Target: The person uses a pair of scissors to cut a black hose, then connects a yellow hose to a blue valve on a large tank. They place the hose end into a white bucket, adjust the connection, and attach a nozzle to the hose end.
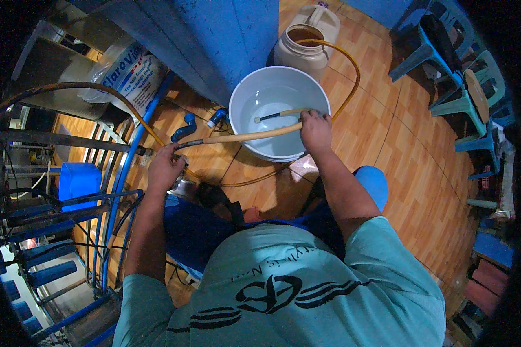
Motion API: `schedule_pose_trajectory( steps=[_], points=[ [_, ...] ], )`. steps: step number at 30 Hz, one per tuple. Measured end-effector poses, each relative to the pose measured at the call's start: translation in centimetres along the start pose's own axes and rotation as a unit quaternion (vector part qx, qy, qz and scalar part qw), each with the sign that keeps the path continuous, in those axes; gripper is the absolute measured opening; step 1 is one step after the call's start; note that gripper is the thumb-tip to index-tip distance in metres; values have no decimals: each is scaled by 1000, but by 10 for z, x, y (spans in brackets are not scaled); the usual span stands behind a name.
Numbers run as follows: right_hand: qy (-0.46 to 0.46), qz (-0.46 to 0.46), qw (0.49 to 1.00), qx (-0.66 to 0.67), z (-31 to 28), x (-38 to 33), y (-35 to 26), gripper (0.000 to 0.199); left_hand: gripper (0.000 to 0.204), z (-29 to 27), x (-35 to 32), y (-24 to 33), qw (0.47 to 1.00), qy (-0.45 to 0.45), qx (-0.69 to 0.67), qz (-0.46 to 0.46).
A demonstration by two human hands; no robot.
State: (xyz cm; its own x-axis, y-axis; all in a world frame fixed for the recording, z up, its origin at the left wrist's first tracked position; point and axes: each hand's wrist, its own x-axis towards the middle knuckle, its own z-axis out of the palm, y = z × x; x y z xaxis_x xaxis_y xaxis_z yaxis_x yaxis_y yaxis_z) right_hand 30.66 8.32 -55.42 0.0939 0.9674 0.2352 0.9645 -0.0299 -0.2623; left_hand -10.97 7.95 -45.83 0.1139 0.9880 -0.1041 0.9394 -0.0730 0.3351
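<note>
A tan hose [253, 136] stretches between my two hands across the near rim of a white bucket [235, 128]. My left hand [166, 168] pinches its dark, narrower end, beside a pipe fitting on the metal frame. My right hand [316, 132] is closed around the other end at the bucket's right rim. From that same hand a shorter tan-and-black tube [278, 115] with a pale tip points left above the clear water [278, 99] in the bucket. A thin amber hose [356, 63] arcs from an open plastic jug [304, 58] to my right hand.
Blue pipe elbows [185, 128] lie on the wood-patterned floor [382, 139], left of the bucket. A metal rack [69, 218] with a blue bin [80, 182] and a printed sack [127, 75] are at left. Plastic chairs [466, 104] stand at right. A blue panel [214, 46] rises behind.
</note>
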Motion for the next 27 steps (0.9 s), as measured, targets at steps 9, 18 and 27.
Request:
schedule_pose_trajectory(
  steps=[9, 18, 27],
  points=[
    [-1, 0, 1000, -14, 0, 0, 0, 19, 46, 3, 1, -6, 1000, 4, -6, 1],
    [-12, -3, 1000, -10, -3, 1, 0, 17, 46, 3, 1, -7, 1000, -3, -2, 0],
    [-4, 1, 1000, 5, 2, 1, 1, 22, 41, 3, 0, -7, 1000, 15, -19, 4]
  ],
)
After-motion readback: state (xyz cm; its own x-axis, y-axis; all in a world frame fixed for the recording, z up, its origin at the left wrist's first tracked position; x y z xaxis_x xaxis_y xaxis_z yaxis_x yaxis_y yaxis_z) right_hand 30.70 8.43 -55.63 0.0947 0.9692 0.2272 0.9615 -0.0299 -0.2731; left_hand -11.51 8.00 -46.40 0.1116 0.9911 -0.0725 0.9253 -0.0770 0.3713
